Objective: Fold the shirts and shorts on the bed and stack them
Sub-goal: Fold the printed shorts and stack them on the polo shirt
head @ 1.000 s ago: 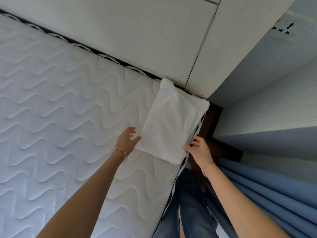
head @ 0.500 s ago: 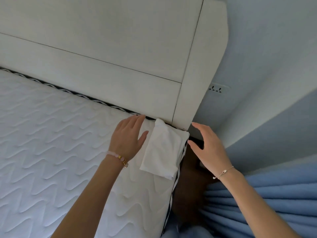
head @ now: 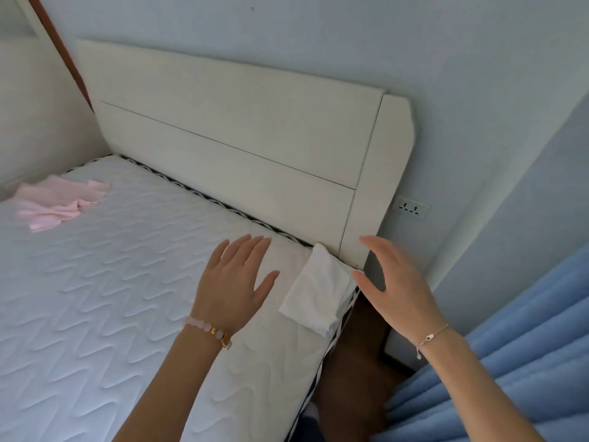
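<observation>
Left hand (head: 236, 287) and right hand (head: 398, 293) are hovering empty, fingers spread; pink garment (head: 59, 204) is lying at bed's (head: 105, 320) far-left corner, nearer the left.

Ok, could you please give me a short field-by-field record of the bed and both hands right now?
folded: white garment, on the mattress corner by the headboard
unfolded: pink garment, crumpled on the far side
left hand: open, above the mattress beside the white garment
right hand: open, past the bed edge, holding nothing
</observation>
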`<state>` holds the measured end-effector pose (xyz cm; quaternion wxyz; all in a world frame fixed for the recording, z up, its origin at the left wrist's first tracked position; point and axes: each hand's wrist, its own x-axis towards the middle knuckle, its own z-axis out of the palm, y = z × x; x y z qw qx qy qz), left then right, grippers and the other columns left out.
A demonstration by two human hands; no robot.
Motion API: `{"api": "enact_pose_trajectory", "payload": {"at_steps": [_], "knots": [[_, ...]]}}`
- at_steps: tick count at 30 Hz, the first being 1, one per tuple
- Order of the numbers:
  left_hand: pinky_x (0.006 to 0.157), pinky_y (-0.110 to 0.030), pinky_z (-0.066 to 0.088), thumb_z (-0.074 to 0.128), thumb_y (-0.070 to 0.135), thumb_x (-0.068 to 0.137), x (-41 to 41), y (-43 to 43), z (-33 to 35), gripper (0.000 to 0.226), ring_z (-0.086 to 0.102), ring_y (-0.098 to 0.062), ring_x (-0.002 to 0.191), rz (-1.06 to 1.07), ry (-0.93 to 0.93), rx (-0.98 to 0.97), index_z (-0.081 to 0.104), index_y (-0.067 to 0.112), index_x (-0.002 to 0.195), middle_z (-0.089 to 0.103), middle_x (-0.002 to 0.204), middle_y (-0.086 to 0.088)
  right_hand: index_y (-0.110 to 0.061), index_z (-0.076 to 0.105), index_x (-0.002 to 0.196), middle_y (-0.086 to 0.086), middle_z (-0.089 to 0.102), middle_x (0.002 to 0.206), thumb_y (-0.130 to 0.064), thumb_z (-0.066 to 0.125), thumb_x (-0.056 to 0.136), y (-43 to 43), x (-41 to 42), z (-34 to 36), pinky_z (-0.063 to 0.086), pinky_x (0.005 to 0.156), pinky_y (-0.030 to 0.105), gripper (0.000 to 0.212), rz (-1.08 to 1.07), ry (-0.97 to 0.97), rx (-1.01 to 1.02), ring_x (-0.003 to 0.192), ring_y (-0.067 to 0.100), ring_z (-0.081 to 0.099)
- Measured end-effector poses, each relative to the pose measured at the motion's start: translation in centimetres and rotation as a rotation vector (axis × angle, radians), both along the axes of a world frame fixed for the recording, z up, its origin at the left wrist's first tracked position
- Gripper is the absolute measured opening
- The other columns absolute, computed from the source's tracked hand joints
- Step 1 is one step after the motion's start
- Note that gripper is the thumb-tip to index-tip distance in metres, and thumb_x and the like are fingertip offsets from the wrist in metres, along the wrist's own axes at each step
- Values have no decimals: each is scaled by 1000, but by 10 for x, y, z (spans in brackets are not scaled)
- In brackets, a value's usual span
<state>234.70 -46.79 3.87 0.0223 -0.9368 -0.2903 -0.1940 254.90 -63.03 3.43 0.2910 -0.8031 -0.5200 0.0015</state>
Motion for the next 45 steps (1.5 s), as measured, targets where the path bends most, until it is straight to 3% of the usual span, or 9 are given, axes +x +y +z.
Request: {"api": "enact_pose_trajectory", "payload": {"at_steps": [7,10,12,17,21,31,39,45], "knots": [[105,-42,36,36,46,91,-76,-51,36,54,54,-23,121,134,-51,61,56,11,126,62,124,-3,-26,40,138,-9,43,139,-34,54,91,-21,-53,36,27,100,15,50,98,-19,75,124,8,41],[105,-43,36,37,46,91,-110,-63,47,54,54,-24,120,180,-75,95,56,10,125,62,123,-4,-24,41,138,-7,45,139,-34,54,90,-21,-80,48,19,101,8,50,169,-53,107,129,7,36],[105,-43,36,38,45,90,-139,-71,53,53,55,-24,120,223,-88,120,57,10,125,63,122,-5,-23,42,138,-7,45,138,-35,54,91,-19,-105,55,15,98,3,50,230,-65,128,127,3,33],[104,-44,38,40,45,90,-246,-97,65,52,56,-24,118,412,-113,175,57,10,124,64,121,-5,-20,46,135,-5,51,133,-48,40,86,4,-205,70,18,99,4,57,480,-86,148,122,2,36],[104,-44,37,38,47,91,-358,-136,69,53,56,-24,119,638,-108,192,58,10,124,64,121,-4,-20,46,135,-2,52,133,-46,39,86,20,-319,74,13,98,-3,56,737,-102,151,121,4,37],[102,-45,40,40,47,90,-613,-318,76,54,56,-24,118,1306,-22,229,58,10,123,63,121,-3,-20,47,133,-4,52,133,-50,38,86,-12,-620,71,20,98,4,57,1380,-5,179,121,5,41],[108,-35,27,35,52,90,-685,-494,75,52,53,-20,121,1918,114,176,56,19,125,61,124,3,-20,48,133,-5,52,133,-50,38,86,-106,-796,73,21,97,5,57,1908,50,231,121,3,39],[105,-42,35,41,50,89,-696,-572,65,49,53,-20,122,2185,109,171,54,18,125,61,124,3,-20,47,134,-5,51,135,-51,36,85,-170,-870,70,19,100,6,59,2186,98,262,124,2,36]]}}
